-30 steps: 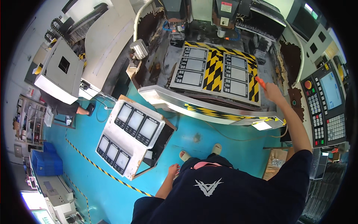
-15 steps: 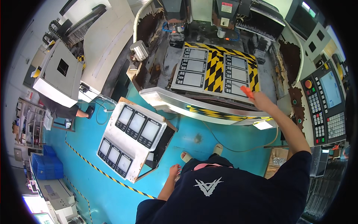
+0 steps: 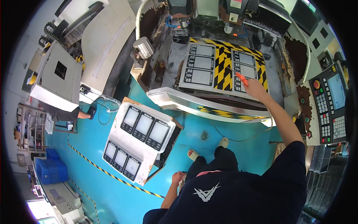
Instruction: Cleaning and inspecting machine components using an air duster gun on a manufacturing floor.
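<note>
My right hand (image 3: 256,89) is closed round an orange air blow gun (image 3: 241,79), held over the right column of black-framed panels (image 3: 244,71) in the machine. Its thin tip points up and left, toward the black-and-yellow striped strip (image 3: 223,69). A left column of panels (image 3: 199,62) lies on the same white plate (image 3: 182,83). Down by my left thigh, my left hand (image 3: 176,178) has bent fingers against a small ridged, brownish thing (image 3: 182,181), partly hidden by my body.
Left of my legs, a white stand (image 3: 130,150) carries several black-framed panels (image 3: 144,126). The machine's metal front ledge (image 3: 167,100) lies before me, with spindles (image 3: 229,27) above the plate. A control panel (image 3: 330,100) is on the right. A hose (image 3: 238,140) crosses the blue floor. Another person's leg (image 3: 84,114) shows at left.
My right hand and the orange air blow gun have shifted slightly up the right column of panels. The whole view has turned a little, and more of the ridged thing by my left hand shows.
</note>
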Action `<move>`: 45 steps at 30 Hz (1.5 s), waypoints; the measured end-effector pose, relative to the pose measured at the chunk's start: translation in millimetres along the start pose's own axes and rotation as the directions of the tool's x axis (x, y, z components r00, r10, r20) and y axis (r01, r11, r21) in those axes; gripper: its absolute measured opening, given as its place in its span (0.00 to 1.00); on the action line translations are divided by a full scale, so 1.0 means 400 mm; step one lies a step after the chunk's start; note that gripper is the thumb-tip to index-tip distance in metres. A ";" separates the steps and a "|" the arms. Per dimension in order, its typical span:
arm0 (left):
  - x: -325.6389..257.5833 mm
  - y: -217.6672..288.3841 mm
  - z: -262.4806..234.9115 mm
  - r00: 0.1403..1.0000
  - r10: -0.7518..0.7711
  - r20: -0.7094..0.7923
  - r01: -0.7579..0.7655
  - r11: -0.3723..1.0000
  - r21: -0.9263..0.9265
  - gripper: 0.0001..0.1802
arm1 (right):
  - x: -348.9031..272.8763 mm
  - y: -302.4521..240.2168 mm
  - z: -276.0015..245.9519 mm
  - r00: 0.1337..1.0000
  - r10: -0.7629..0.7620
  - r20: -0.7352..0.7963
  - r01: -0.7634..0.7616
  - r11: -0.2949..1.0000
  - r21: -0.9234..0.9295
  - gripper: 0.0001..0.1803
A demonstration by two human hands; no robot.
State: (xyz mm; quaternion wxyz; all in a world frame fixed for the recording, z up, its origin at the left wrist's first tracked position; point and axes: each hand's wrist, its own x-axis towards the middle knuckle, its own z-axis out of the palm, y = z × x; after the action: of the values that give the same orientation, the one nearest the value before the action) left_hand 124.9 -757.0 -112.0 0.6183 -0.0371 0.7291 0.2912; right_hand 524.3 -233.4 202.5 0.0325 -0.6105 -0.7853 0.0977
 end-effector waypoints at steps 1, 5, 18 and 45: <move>-0.005 0.001 -0.010 1.000 0.002 -0.003 -0.002 1.000 0.014 0.17 | 0.010 0.010 0.003 1.000 0.025 0.003 -0.025 1.000 0.001 0.17; -0.005 0.030 -0.042 0.996 -0.090 -0.023 0.093 0.985 0.145 0.18 | 0.047 0.072 0.030 0.999 0.024 -0.041 -0.023 0.999 0.032 0.18; -0.010 0.294 0.333 0.740 0.493 0.458 -0.482 -0.085 0.872 0.16 | 0.136 0.068 0.088 0.983 0.016 0.185 -0.119 0.821 0.558 0.21; -0.150 1.297 0.580 0.131 0.881 0.455 -0.605 -0.292 0.740 0.11 | 0.016 -0.162 0.086 0.829 0.104 0.549 -0.559 0.160 0.814 0.25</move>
State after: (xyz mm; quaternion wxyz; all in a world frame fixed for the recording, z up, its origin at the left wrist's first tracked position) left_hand 128.2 -236.8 124.5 0.0831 0.7039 0.6736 0.2096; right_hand 454.9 -246.3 181.1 0.2264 -0.5891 -0.3896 0.6708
